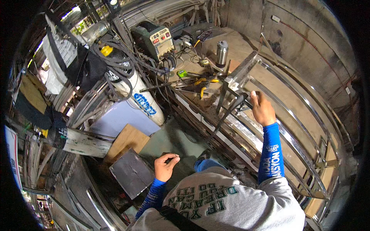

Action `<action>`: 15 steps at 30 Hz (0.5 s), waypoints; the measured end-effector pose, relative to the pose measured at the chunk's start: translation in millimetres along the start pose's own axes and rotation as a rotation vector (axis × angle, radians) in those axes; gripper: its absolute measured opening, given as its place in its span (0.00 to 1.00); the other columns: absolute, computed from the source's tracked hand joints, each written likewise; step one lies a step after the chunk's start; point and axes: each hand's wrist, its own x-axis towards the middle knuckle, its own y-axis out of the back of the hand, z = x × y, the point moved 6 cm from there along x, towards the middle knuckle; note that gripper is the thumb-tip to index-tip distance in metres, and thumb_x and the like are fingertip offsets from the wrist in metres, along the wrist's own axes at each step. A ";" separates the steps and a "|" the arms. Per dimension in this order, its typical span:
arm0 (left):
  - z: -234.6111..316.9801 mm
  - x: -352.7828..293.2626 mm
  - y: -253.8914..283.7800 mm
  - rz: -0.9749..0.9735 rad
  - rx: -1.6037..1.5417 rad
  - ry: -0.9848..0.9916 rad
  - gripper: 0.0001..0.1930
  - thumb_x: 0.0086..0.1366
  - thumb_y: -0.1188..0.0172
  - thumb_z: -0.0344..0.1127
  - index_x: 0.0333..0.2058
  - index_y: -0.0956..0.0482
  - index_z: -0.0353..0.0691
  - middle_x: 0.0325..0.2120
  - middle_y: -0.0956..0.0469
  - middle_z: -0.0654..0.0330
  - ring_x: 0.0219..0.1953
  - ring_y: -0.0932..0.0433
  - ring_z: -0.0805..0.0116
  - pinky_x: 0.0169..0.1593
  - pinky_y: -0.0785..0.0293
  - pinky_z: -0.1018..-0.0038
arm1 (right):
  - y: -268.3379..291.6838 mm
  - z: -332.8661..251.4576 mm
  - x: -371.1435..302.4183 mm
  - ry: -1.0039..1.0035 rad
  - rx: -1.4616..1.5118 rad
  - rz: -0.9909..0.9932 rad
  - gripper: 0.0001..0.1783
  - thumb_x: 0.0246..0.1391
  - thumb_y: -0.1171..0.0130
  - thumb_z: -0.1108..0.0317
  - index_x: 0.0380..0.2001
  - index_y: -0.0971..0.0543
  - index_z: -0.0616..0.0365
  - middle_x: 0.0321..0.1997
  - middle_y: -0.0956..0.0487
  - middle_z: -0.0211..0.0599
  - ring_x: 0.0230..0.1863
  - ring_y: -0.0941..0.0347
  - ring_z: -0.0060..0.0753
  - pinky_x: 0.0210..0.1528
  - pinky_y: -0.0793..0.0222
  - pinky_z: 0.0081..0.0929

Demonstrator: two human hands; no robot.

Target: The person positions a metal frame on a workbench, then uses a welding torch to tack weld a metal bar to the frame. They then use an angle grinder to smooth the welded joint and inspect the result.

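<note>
steel everywhere: a cluttered metal shop with bare concrete walls, a long workbench [216, 50] with a worn, dusty brown top running away from me, and a green-grey floor below.

counts: one polished stainless frame [293, 127] of curved parallel rails lying along the bench; one steel flask [221, 53], cylindrical, standing upright at the far end; one boxy welding machine [156, 38] with a light front panel; one white gas cylinder [140, 100], draped in black cables and leaning towards the bench; one green tape measure [182, 73]; two or three yellow-handled hand tools [202, 85] lying beside it, hard to separate at this size. on the floor, one plywood offcut [125, 143], flat and pale, and one dark grey sheet-metal plate [131, 173], square and matt, overlapping its near corner.

my right hand [263, 107] is out at arm's length, fingers wrapped around a thin dark rod-like tool [241, 101] where it meets the frame's near rail, beside an angled bright steel piece [243, 71]. what kind of tool it is i cannot tell.

my left hand [165, 166] hangs low over the floor, fingers curled with thumb and forefinger nearly meeting, apparently holding nothing, close to the grey plate's right edge but not touching it.

blue sleeves on both forearms.
</note>
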 end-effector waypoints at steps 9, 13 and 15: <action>39.7 150.1 -25.7 -0.082 -0.073 -0.114 0.02 0.65 0.29 0.24 0.35 0.14 0.32 0.36 0.12 0.57 0.39 0.16 0.71 0.46 0.20 0.73 | -13.3 -23.8 32.3 -0.080 0.076 -0.301 0.34 0.73 0.53 0.36 0.46 0.14 0.57 0.40 0.14 0.57 0.45 0.17 0.65 0.49 0.25 0.51; 91.0 217.3 -61.1 -0.240 -0.037 -0.159 0.05 0.70 0.33 0.27 0.38 0.14 0.30 0.37 0.12 0.56 0.42 0.16 0.70 0.50 0.21 0.72 | -17.7 -16.5 41.5 -0.079 0.095 -0.271 0.30 0.71 0.47 0.43 0.34 0.12 0.60 0.30 0.16 0.58 0.35 0.18 0.65 0.41 0.25 0.51; 111.7 248.0 -79.2 -0.330 -0.076 -0.210 0.08 0.72 0.35 0.30 0.39 0.14 0.30 0.38 0.12 0.56 0.43 0.16 0.69 0.52 0.22 0.71 | -18.2 -16.9 40.1 -0.093 0.101 -0.215 0.26 0.69 0.44 0.48 0.32 0.13 0.61 0.27 0.17 0.57 0.32 0.19 0.64 0.39 0.25 0.50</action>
